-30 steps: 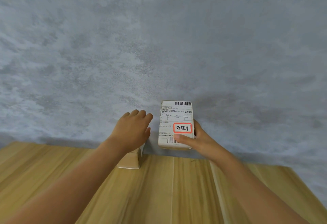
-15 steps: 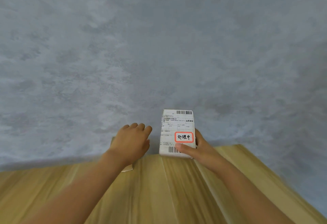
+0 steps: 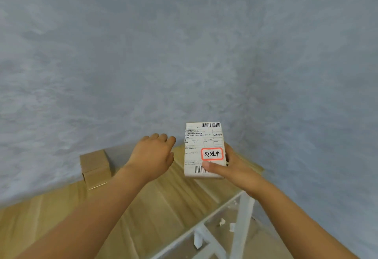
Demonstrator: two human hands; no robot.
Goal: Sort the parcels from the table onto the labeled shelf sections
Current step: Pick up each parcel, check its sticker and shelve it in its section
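My right hand (image 3: 231, 166) grips a small parcel (image 3: 201, 142) from below, thumb pressed on its white shipping label, which carries barcodes and a red-framed sticker with handwritten characters. The parcel is held upright above the far right corner of the wooden table (image 3: 153, 207). My left hand (image 3: 152, 154) hovers beside the parcel on its left, palm down, fingers relaxed, holding nothing. A plain brown cardboard parcel (image 3: 95, 167) stands on the table against the wall at the left.
A grey textured wall (image 3: 184, 54) fills the view behind the table. The table's right edge runs diagonally, with its white metal frame and legs (image 3: 241, 224) showing below. No shelf is in view.
The view has swung to the right: the brown parcel that sat under my left hand now lies well to the left, uncovered. The table's right edge and white legs came into sight. The held parcel stays gripped.
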